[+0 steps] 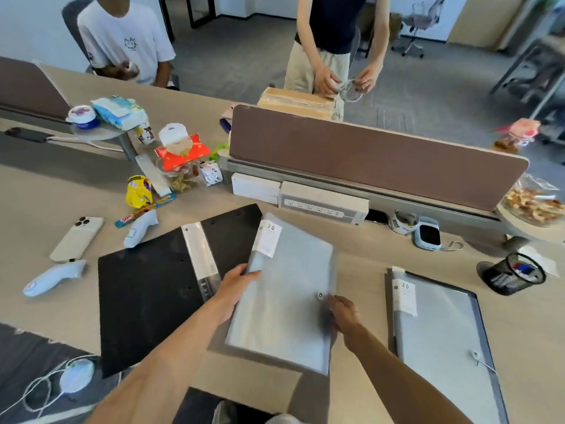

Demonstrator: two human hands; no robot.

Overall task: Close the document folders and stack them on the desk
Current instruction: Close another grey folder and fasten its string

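A closed grey translucent folder (284, 289) with a white "20" label is lifted and tilted above the desk's middle. My left hand (237, 283) grips its left spine edge. My right hand (344, 312) holds its right edge beside the round button clasp. A black folder (146, 289) lies open flat on the desk to the left, partly under the grey one. A second grey folder (440, 328) lies closed on the right, its string clasp loose.
A phone (78, 237), two white controllers (55, 278), snacks and tissues crowd the left. A brown divider (367, 154) with a power strip stands behind. A black mesh pen cup (513, 275) sits right. Two people are beyond the desk.
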